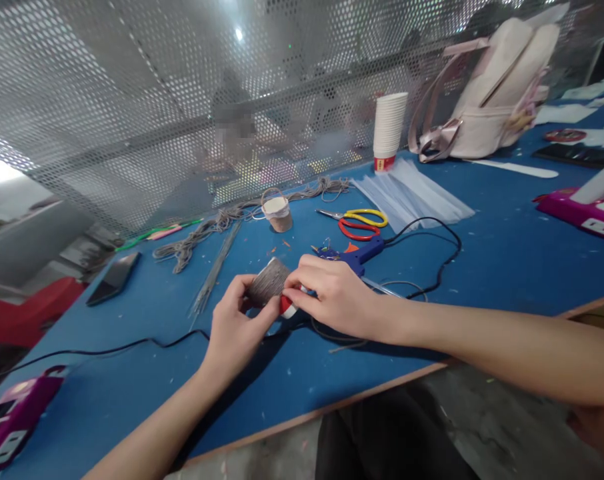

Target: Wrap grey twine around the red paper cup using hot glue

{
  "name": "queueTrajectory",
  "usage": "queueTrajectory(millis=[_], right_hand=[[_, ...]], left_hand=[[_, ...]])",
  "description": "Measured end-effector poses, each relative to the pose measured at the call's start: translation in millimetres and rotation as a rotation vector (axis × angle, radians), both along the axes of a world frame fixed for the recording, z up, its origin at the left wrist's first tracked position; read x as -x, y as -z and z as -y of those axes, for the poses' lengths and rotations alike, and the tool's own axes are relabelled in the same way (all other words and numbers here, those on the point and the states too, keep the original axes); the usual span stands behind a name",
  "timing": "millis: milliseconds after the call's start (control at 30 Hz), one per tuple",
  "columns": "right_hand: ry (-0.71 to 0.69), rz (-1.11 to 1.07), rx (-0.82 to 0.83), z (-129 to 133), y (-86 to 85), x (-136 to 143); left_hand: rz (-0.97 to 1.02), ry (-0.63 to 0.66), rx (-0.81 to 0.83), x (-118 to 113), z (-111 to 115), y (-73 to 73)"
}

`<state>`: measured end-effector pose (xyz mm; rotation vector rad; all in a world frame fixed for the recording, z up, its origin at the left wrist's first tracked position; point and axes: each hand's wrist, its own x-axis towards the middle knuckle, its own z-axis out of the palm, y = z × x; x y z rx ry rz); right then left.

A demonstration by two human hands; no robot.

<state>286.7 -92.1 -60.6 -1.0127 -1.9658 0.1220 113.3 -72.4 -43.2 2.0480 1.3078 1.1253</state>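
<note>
My left hand (pixel 243 321) is wrapped round a paper cup (pixel 269 283), tilted on its side just above the table. Grey cord winds round most of the cup, and a red and white part shows at the end near my right hand. My right hand (pixel 335 293) is closed in a pinch against that end, on the grey cord (pixel 349 345), whose loose length loops out beneath the wrist. The fingertips partly hide the pinched spot. Just beyond my right hand lies a blue glue gun (pixel 365 255), partly covered by it.
Behind stand a small cord-wrapped cup with a handle (pixel 279 215), scissors (pixel 359 223), a stack of paper cups (pixel 389 130) and clear strips (pixel 417 197). Grey cord bundles (pixel 182 250) and a phone (pixel 113 279) lie left. A black cable (pixel 147 341) crosses the blue table (pixel 292 390).
</note>
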Motion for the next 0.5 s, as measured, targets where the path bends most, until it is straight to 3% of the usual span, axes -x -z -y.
queueTrajectory(millis=[500], right_hand=[[0.020, -0.084, 0.095, 5.2, -3.7, 1.5]], left_hand=[[0.001, 0.043, 0.022, -0.9, 4.4, -4.3]])
